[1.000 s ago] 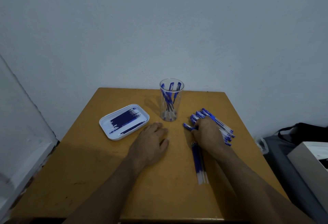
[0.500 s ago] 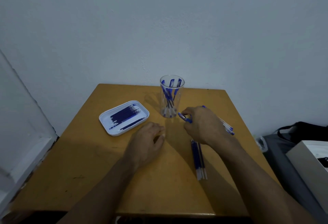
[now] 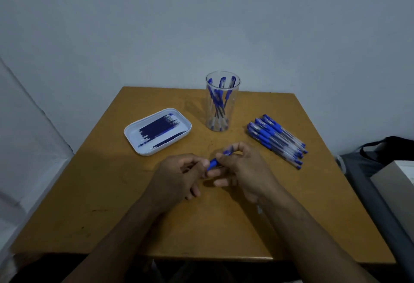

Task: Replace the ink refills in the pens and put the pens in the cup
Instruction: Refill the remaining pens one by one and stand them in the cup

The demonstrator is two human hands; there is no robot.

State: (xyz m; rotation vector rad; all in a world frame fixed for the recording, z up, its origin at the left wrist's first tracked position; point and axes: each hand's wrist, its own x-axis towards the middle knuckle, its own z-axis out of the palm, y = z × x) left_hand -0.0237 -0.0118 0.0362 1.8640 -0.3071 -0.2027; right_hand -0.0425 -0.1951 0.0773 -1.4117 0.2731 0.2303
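Both hands meet over the middle of the table on one blue pen. My left hand pinches its near end, and my right hand curls round the rest, hiding most of the barrel. Behind them stands a clear plastic cup with three blue-capped pens upright inside. A pile of several blue-capped pens lies to the right of the cup. A white tray on the left holds several dark ink refills.
The brown wooden table stands against a pale wall. Off its right edge sit a black bag and a pale box. My right forearm hides the refills that lay near the table's middle earlier.
My right hand lifted a pen from the pile and brought it to the middle. My left hand rose from the table and took hold of the pen's end. The camera tilted down.
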